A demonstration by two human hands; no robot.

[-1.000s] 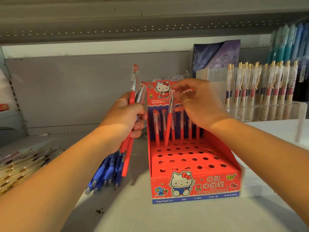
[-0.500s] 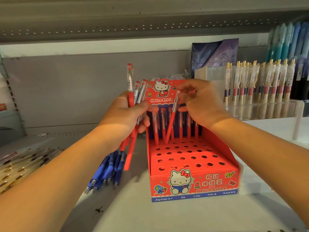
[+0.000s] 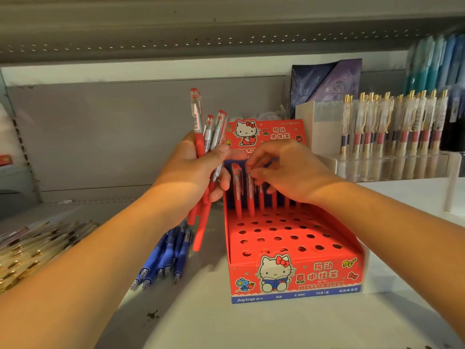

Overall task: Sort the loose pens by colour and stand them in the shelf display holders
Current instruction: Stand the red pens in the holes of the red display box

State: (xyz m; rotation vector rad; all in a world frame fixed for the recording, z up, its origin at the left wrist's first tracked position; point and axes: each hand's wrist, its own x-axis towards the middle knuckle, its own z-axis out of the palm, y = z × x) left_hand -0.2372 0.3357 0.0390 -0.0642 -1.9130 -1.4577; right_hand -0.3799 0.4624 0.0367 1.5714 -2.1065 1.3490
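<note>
Red is the colour in hand: a red pen (image 3: pixel 250 202) stands in the back row of the display box (image 3: pixel 297 280), second hole from the box's left wall. The right hand (image 3: pixel 284 172) pinches its clear cap end between curled fingertips, apparently pressing it home. More red pens stand along that back row, partly hidden behind the hand, so I cannot count them. Every row of holes nearer the box's front is unfilled. Just left of the box, the left hand (image 3: pixel 198 172) is clamped round a bundle of red pens (image 3: pixel 208 132), caps up, at least three, with their barrels hanging beside the box's left wall.

By my reading, the step is filling the box with red. The next move calls for letting go of the seated pen, drawing one from the bundle, and aiming its tip squarely into a free hole.

Blue pens (image 3: pixel 168 255) lie loose on the shelf (image 3: pixel 226 323) left of the box, not yet stood anywhere. Right of and behind the box, a clear holder (image 3: pixel 392 167) carries gold-clipped pens (image 3: pixel 392 122) upright. Far left of the box lies a heap of gold-trimmed pens (image 3: pixel 32 248).
</note>
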